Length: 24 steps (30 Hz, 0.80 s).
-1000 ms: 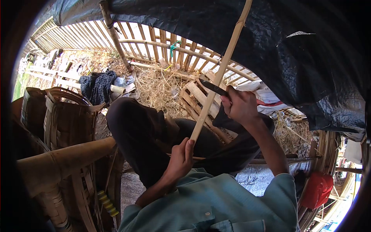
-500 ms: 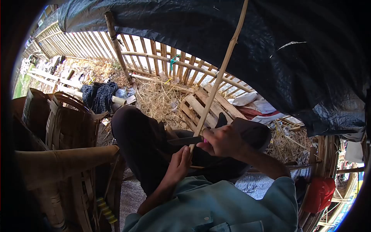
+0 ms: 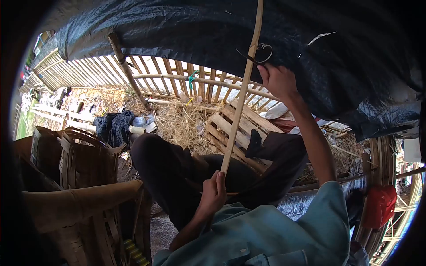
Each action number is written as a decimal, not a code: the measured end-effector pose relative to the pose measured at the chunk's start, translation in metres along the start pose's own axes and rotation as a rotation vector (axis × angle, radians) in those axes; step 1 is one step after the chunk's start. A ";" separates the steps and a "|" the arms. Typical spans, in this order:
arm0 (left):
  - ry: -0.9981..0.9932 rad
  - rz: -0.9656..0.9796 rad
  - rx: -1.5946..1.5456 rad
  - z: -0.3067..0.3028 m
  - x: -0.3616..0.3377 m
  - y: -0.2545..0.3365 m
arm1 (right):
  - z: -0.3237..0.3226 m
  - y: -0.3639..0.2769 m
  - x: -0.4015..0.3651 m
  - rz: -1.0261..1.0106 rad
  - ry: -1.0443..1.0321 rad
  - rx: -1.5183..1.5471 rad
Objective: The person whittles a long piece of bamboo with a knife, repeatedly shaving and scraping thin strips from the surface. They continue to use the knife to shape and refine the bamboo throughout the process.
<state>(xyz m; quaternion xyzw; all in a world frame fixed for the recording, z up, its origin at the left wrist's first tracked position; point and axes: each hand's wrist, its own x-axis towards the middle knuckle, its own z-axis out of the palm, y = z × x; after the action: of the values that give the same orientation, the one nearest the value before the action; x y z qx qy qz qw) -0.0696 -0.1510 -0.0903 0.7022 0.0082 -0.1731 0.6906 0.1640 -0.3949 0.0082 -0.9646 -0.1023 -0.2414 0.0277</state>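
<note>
A long pale bamboo strip (image 3: pixel 240 104) rises from my lap to the top edge of the view. Its lower end is in my left hand (image 3: pixel 214 191), whose fingers are closed round it. My right hand (image 3: pixel 278 82) is raised beside the upper part of the strip, closed on a dark knife whose blade (image 3: pixel 248 56) lies across the strip. A thin curled shaving (image 3: pixel 266 52) loops off beside the blade. The knife's handle is hidden in my fingers.
Dark tarp (image 3: pixel 191 33) hangs overhead, with a bamboo fence (image 3: pixel 155 73) beneath it. Ahead lie dry straw (image 3: pixel 177 124) and a wooden slatted pallet (image 3: pixel 226 126). Woven baskets (image 3: pixel 84 155) and a thick bamboo pole (image 3: pixel 84 201) stand left; a red item (image 3: pixel 380 206) hangs right.
My right hand has moved up and away along the strip with the knife, and a curled shaving now shows by the blade. My left hand still holds the lower end.
</note>
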 end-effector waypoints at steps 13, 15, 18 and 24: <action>-0.078 -0.195 -0.418 -0.012 -0.004 0.001 | -0.027 -0.060 -0.071 -0.492 -0.292 0.269; -0.079 -0.210 -0.410 -0.012 -0.003 0.001 | -0.024 -0.070 -0.091 -0.647 -0.314 0.319; -0.090 -0.215 -0.442 -0.011 -0.003 0.002 | -0.019 -0.065 -0.089 -0.779 -0.305 0.318; -0.053 -0.128 -0.241 0.001 0.001 0.025 | 0.004 0.050 0.063 -0.305 0.135 -0.128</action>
<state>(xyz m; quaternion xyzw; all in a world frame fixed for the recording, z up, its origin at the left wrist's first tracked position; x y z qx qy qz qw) -0.0627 -0.1535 -0.0668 0.6074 0.0555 -0.2329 0.7574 0.2308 -0.4322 0.0336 -0.9192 -0.2299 -0.3132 -0.0639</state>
